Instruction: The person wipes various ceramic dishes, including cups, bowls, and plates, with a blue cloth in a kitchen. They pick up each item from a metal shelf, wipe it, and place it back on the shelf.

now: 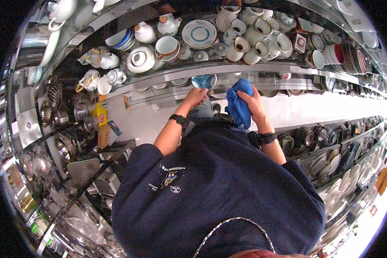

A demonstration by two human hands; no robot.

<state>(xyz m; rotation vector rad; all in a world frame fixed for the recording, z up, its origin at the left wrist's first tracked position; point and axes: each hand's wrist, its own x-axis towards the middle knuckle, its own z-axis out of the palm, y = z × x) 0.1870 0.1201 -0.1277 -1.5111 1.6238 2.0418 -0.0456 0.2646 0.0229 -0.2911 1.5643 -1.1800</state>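
Observation:
My right hand [252, 102] holds a crumpled blue cloth [240, 101], its thumb laid over the folds and the loose end hanging down. To the left, my left hand [196, 97] is curled into a loose fist, and no object shows in it. Just beyond its fingertips is a blue patterned bowl [204, 80] under the edge of the glass shelf [183, 74]. Whether the fingers touch that bowl is hard to tell. Above both hands, the shelf carries a patterned plate [199, 34], a brown-rimmed bowl [166, 45] and several ceramic vases [238, 48].
White teapots [91, 80] and a lidded white pot [141, 60] crowd the shelf's left part. Stacked plates [351, 59] stand at its right. Metal ware [64, 146] fills racks on my left, beside a yellow package [102, 113]. More plates [325, 163] line shelves on my right, past the pale floor [296, 108].

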